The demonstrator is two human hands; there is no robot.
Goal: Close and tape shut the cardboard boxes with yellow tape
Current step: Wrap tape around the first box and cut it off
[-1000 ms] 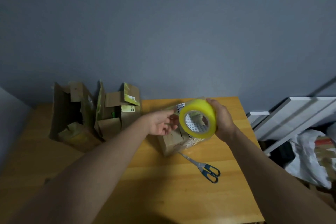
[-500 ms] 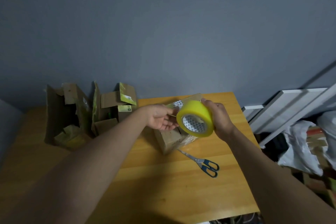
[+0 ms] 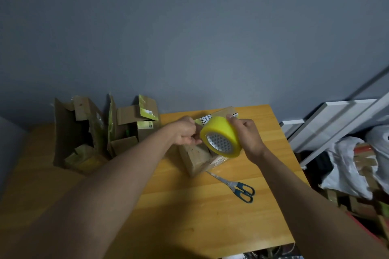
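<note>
Gripping the glossy yellow tape roll [image 3: 221,137] by its rim, the right hand [image 3: 245,134] holds it above a small brown cardboard box [image 3: 197,156] on the smooth wooden table [image 3: 189,206]; the left hand [image 3: 186,133] curls beside the roll, fingers pinched, whether on the tape's end I cannot tell; metal scissors [image 3: 235,186] lie just beside the box; torn open boxes [image 3: 101,132] stand far left.

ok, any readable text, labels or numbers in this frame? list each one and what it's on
None can be read.
White label with black marks on the small cardboard box, behind the yellow tape roll: too blurred.
Green-yellow label on a flap of the open boxes at left: print too small.
Patterned core of the tape roll: a pattern, no legible words.
Scissors: no marking visible.
</note>
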